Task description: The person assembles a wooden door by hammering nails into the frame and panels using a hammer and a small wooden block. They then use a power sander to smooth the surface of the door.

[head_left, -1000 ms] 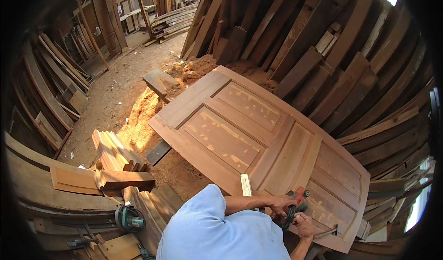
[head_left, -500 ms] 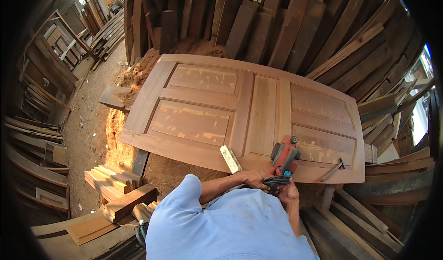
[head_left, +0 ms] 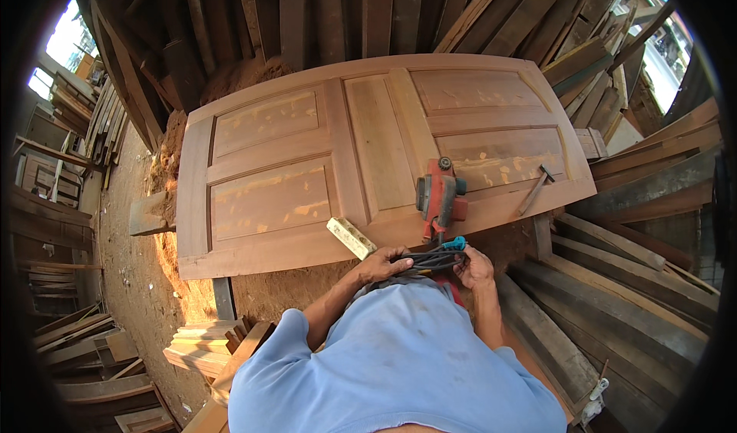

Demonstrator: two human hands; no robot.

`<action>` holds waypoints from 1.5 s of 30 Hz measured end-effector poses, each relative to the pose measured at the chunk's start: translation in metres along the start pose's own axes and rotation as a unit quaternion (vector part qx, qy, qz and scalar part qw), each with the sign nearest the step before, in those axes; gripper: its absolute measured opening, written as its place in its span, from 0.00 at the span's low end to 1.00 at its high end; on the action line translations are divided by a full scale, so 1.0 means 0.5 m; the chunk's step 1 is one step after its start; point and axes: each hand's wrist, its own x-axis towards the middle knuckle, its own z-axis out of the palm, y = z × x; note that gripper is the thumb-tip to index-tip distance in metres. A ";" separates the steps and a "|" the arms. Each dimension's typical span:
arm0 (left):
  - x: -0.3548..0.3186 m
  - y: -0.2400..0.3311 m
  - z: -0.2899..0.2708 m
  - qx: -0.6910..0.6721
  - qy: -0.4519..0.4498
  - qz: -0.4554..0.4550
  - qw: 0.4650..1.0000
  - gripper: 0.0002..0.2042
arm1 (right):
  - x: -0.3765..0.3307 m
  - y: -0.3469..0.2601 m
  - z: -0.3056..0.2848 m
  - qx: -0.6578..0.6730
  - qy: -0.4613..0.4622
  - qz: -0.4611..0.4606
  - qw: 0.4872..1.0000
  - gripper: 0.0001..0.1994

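Observation:
A large panelled wooden door (head_left: 307,164) lies flat in front of me. A red electric planer (head_left: 440,196) rests on its near rail. Its black cable (head_left: 430,261), with a blue plug end, is bunched between my hands just off the door's near edge. My left hand (head_left: 381,264) grips the cable bundle from the left. My right hand (head_left: 474,267) holds it from the right. A small pale wooden block (head_left: 351,238) lies on the door's edge near my left hand. A hammer (head_left: 535,189) lies on the door to the right of the planer.
Planks and boards lean in stacks behind the door (head_left: 368,11) and to the right (head_left: 629,203). Cut timber pieces (head_left: 207,341) are piled at lower left. Sawdust (head_left: 176,256) covers the ground under the door's left end.
My view has swung so the door lies level across the frame. The planer now rests on the door, and both hands have come together on its cable.

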 end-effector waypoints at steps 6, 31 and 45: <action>0.020 -0.008 -0.034 0.144 -0.056 0.076 0.985 0.18 | -0.053 -0.012 0.000 -0.058 -0.158 -0.034 0.985 0.10; 0.091 0.093 -0.032 0.081 0.135 -0.102 0.982 0.32 | -0.095 -0.019 0.112 0.162 -0.240 -0.126 0.949 0.25; 0.105 0.106 -0.001 -0.283 0.060 -0.108 0.951 0.11 | -0.052 -0.037 0.043 -0.507 -0.061 -0.144 0.848 0.16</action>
